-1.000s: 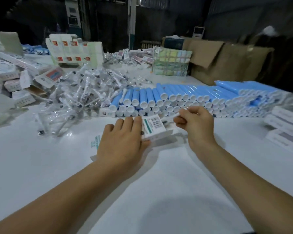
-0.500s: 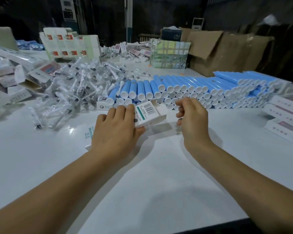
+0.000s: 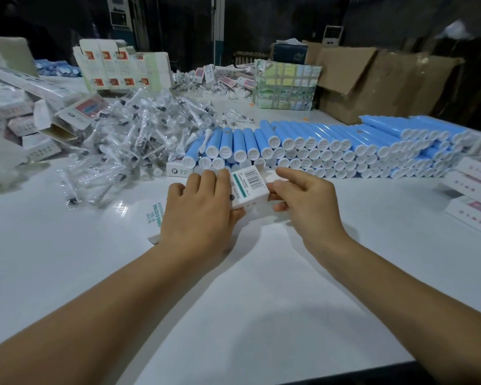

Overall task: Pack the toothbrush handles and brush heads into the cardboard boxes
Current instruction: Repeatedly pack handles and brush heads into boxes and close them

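Note:
A long white cardboard box [image 3: 249, 187] with a barcode and a green stripe lies on the white table [image 3: 233, 315]. My left hand [image 3: 200, 215] lies over its middle, fingers curled around it. My right hand [image 3: 303, 201] pinches the box's near end with thumb and fingers. Behind the box runs a stacked row of blue toothbrush handles [image 3: 331, 145] with white end caps. A heap of brush heads in clear wrappers [image 3: 139, 134] lies at the left.
Flat and folded white product boxes [image 3: 472, 195] lie at the right edge, and more boxes [image 3: 25, 118] pile at the left. Brown cartons [image 3: 372, 84] stand at the back right. Printed box sheets [image 3: 122, 68] stand at the back.
My right hand has moved left from beside the box onto its end and now pinches it. My left hand has stayed on the box.

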The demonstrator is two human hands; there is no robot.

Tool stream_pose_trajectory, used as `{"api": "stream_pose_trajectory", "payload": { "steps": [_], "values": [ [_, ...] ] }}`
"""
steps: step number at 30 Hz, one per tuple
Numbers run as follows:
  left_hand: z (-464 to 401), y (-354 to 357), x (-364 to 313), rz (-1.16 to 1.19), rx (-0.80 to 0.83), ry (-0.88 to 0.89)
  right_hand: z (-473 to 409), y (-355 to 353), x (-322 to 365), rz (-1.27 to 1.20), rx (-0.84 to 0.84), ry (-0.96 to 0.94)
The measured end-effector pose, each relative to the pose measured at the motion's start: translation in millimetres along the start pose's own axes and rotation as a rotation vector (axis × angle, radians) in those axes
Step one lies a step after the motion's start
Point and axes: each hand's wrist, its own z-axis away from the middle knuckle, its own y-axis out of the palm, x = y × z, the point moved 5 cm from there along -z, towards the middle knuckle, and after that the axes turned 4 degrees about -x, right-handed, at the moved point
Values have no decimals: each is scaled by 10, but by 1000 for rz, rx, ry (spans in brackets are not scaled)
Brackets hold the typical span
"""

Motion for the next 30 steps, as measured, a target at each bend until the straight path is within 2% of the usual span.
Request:
{"api": "stream_pose_trajectory", "payload": {
  "steps": [7,12,19,20,22,24,25,27,28,30],
  "values": [
    [73,8,-115,-53,12,97,-44,21,-36,223,90,-40],
    [89,-22,-131,-64,35,101,-12,28,-31,209,56,-29],
    [105,-36,-140,-38,-1,108,49,94,-13,124,116,20],
    [100,-41,-137,-21,0,91,40,84,4,98,104,19],
    [70,-55,-118,18,2,45,-20,-16,47,58,-50,-7],
    [28,-68,-82,49,-2,2,-93,-132,-37,-99,-223,133],
    [11,-70,-68,56,0,-13,-87,-112,-121,-283,-232,306],
    [0,-60,-75,62,13,-14,-37,99,-248,-686,-47,650],
    [4,-52,-97,59,23,-3,6,192,-231,-793,55,715],
    [18,-53,-138,70,45,10,35,287,-182,-883,169,687]
  ]
}}
